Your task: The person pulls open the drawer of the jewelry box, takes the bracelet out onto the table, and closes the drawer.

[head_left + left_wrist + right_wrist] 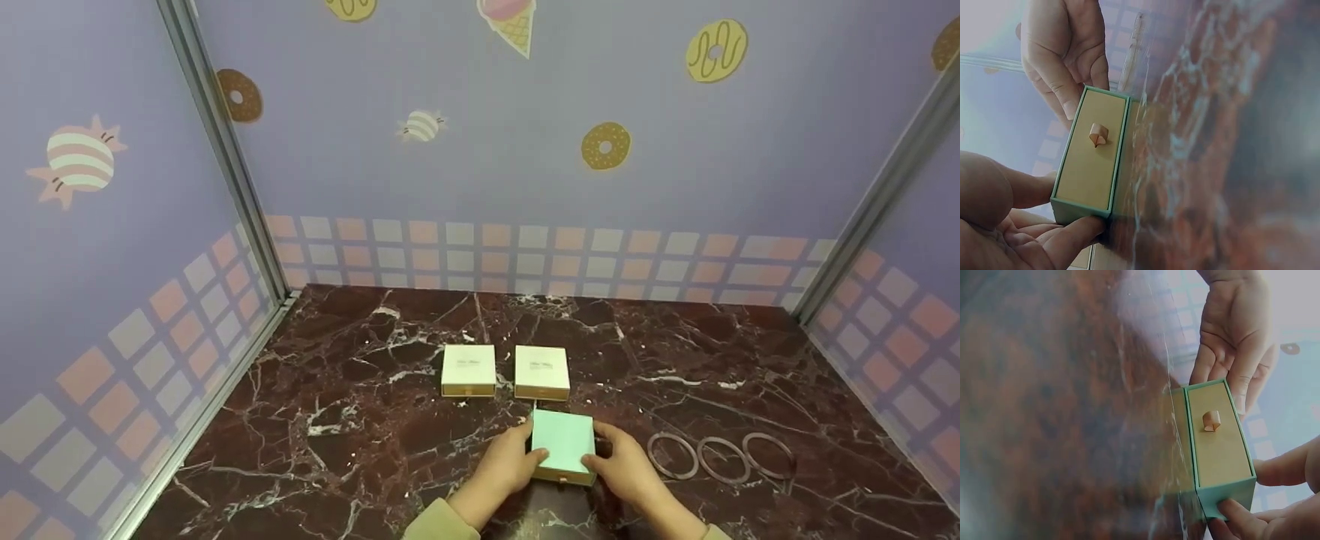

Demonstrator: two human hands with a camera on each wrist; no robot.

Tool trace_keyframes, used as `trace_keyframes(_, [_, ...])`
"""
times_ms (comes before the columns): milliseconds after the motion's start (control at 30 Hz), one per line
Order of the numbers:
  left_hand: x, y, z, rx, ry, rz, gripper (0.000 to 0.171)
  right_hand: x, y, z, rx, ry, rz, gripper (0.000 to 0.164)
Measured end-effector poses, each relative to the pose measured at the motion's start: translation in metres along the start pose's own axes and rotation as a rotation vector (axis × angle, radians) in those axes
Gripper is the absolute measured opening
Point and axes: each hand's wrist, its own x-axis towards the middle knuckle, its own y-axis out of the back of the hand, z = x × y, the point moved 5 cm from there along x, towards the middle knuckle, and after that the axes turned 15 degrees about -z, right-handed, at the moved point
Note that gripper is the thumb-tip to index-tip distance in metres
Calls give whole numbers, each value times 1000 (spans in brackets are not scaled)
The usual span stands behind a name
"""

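Both hands hold a mint-green drawer box point(562, 436) on the marble-patterned table, one at each side. My left hand point(508, 459) grips its left side, with the thumb at the top near the front edge. My right hand point(628, 463) grips the opposite side in much the same way. In the left wrist view, the tan drawer front point(1086, 174) sits inside the green sleeve, with a small ribbon pull tab point(1099, 134) on it. The right wrist view also shows the tab point(1211, 421). The box's underside and back are hidden.
Behind the green box stand two cream boxes side by side, a left one point(469, 366) and a right one point(541, 367), with gold-coloured fronts. Several flat rings point(651, 454) lie in a row right of my right hand. Patterned walls point(480, 172) enclose the table point(360, 420).
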Motion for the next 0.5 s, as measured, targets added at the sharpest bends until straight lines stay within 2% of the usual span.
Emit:
trace_keyframes(167, [6, -5, 5, -41, 15, 14, 65, 1, 8, 3, 16, 25, 14, 60])
trace_keyframes(367, [17, -11, 16, 6, -36, 91, 62, 6, 24, 9, -48, 39, 31, 58])
trace_keyframes(500, [27, -17, 23, 27, -41, 110, 61, 8, 37, 14, -95, 29, 38, 58])
